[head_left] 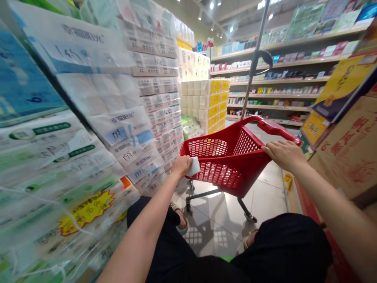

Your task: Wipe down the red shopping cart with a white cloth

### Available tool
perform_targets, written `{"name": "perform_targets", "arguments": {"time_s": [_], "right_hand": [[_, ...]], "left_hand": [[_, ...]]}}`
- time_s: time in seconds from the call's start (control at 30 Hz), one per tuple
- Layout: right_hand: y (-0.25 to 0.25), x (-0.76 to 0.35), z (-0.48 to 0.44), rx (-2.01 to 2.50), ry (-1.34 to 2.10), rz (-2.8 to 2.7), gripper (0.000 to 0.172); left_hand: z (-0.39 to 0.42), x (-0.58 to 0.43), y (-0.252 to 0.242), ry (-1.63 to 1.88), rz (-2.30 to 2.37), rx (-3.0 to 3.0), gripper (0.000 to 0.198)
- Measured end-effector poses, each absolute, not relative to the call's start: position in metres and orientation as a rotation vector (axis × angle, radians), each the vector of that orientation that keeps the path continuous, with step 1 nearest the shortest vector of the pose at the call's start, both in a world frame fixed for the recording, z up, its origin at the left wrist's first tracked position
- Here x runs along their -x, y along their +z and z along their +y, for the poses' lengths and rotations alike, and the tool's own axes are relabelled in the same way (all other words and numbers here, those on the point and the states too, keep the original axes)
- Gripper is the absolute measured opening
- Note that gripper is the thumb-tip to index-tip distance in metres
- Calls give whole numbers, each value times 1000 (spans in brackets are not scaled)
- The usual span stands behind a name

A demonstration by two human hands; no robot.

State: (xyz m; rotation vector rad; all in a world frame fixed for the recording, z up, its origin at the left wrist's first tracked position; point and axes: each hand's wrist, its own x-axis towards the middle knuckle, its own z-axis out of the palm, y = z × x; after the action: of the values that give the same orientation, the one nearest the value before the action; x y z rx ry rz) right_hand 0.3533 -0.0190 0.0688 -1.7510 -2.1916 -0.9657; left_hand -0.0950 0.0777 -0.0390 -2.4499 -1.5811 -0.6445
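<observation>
A red plastic shopping cart [226, 165] with perforated basket walls stands sideways before me, its grey legs on wheels. My left hand [180, 166] is closed at the left end of its rim. A small white pad [193, 167] sticks out from that hand and lies against the outside of the basket; whether it is cloth, sponge or paper I cannot tell. My right hand [282, 155] is closed over the rim at the other end, just below the red push handle [278, 129]. No goods show inside the basket.
Stacked tissue packs [159, 78] wall the left side, with yellow-sided packs [219, 104] beyond. Cardboard boxes [347, 145] crowd the right. A grey pole [255, 51] rises behind the cart. Stocked shelves [282, 82] line the back. Pale floor tiles [206, 232] lie below.
</observation>
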Motion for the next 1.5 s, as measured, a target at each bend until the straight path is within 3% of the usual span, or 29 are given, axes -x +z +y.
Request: {"name": "perform_targets", "arguments": {"time_s": [0.3, 0.57, 0.7, 1.07, 1.2, 1.5], "right_hand": [[71, -328, -39, 1762, -1117, -2133, 46], [64, -279, -54, 1731, -1088, -1939, 34], [62, -265, -53, 1726, -1067, -1909, 36], [54, -257, -56, 1572, -1151, -1935, 36], [51, -268, -56, 1543, -1126, -1941, 41], [51, -291, -51, 1591, -1030, -1971, 32]], "left_hand": [[57, -1, -37, -757, -1447, 2382, 38], [15, -110, -5, -940, -1277, 2470, 39], [3, -130, 9, -1018, -1161, 2521, 38], [20, -82, 7, -1025, -932, 2693, 36], [32, -53, -5, -935, -1027, 2656, 32], [56, 44, -33, -655, -1282, 2524, 28]]}}
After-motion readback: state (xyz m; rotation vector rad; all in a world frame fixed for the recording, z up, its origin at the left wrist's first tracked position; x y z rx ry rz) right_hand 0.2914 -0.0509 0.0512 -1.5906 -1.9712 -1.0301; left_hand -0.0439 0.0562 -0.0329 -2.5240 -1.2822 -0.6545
